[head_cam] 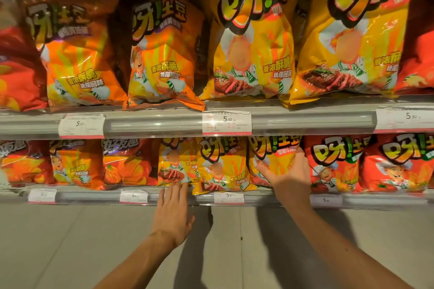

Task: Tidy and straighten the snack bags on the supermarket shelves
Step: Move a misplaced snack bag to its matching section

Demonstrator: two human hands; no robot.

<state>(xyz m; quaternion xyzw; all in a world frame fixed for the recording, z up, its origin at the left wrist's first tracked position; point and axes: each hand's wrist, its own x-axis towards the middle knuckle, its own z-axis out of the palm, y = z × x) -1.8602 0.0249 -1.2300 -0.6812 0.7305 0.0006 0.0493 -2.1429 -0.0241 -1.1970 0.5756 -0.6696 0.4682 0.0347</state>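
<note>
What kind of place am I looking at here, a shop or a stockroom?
Most likely a supermarket snack aisle. Rows of chip bags such as the yellow bag face outward on tiered shelves, and price tags reading 5.90 are clipped to the shelf rail. The right hand grips that yellow bag.

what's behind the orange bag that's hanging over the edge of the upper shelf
Behind the orange bag only dark shelf space shows above and beside it, with the edge of another dark package at its right side. Whether more bags stand directly behind it cannot be seen; its front covers them.
</note>
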